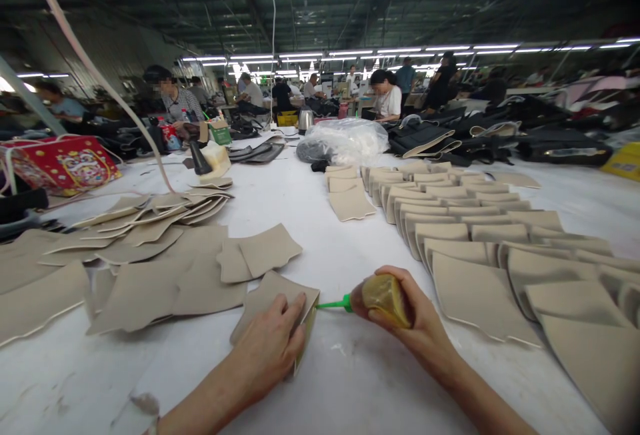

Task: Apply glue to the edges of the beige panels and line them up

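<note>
My right hand (417, 318) is wrapped round a squeeze bottle (383, 296) of yellow-brown liquid, which looks like glue. The bottle lies tilted on its side in the air, its thin green nozzle (333, 303) pointing left. The nozzle's tip meets the right edge of a beige sheet piece (273, 287), perhaps leather. My left hand (270, 338) grips this piece near that edge, fingers on top and thumb at the side. Along the edge a strip (306, 338) looks shiny and yellowish. Just behind lie two overlapping beige pieces (270, 250).
Loose beige pieces (145, 288) are heaped on the left of the white table (280, 191). Overlapping rows of folded pieces (450, 235) cover the right. Farther back are a clear plastic bag (350, 141), a red patterned bag (63, 165) and dark goods. Several people work beyond.
</note>
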A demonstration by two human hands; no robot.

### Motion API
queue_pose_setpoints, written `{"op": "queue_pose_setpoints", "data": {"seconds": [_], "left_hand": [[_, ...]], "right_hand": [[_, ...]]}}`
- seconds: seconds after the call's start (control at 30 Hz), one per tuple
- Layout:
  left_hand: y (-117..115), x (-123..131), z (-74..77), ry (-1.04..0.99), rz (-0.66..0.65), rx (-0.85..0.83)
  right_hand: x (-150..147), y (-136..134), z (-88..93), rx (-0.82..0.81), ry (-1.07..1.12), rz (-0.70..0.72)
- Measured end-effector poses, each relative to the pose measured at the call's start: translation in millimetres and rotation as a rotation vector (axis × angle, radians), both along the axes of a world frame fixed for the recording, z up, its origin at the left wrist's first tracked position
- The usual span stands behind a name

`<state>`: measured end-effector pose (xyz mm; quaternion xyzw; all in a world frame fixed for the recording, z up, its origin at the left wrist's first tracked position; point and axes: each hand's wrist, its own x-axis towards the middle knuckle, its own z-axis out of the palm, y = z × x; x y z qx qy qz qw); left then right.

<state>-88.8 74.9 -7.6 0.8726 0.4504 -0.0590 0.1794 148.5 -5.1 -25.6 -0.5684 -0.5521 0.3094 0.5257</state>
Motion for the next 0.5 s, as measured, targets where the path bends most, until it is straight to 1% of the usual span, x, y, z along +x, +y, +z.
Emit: {"op": "queue_pose_setpoints", "data": {"seconds": [0.07, 0.17, 0.23, 0.4, 0.5], "left_hand": [[0.0, -0.2, 0.1, -0.011, 0.001, -0.005], [0.6, -1.1, -0.1, -0.023, -0.003, -0.003], [1.0, -1.3, 0.4, -0.026, -0.005, 0.0], [0.5, -0.2, 3.2, -0.029, -0.007, -0.01], [0.6, -0.1, 2.5, -0.03, -0.004, -0.004]], "right_hand": [[0.6, -0.6, 0.4, 0.004, -0.031, 0.017], [0.6, -1.6, 0.2, -0.013, -0.036, 0.086], [1.6, 0.8, 0.9, -0.001, -0.039, 0.075], [5.7, 11.6, 4.5, 0.103, -0.112, 0.029], [4.9, 10.7, 2.1, 0.093, -0.116, 0.039]]}}
